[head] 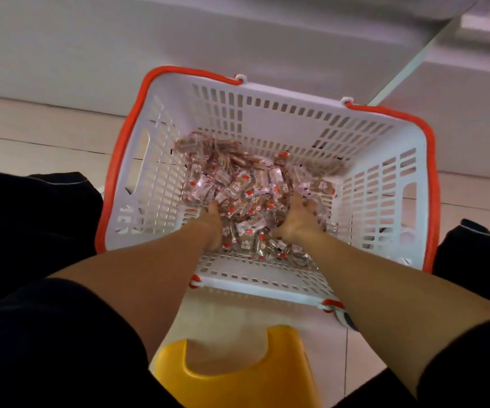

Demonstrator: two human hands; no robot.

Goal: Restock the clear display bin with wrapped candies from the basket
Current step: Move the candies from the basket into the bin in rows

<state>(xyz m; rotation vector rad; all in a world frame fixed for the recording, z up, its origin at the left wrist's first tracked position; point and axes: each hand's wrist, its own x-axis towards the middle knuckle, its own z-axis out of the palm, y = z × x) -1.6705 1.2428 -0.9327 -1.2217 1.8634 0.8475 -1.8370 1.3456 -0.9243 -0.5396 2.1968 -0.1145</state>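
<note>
Your left hand & right hand dig into candies heaped in basket; fingers buried, grasp can't tell.

The basket is white with slotted walls and orange-red handles. The candies have clear wrappers, brown and red. The near stool is yellow.
</note>
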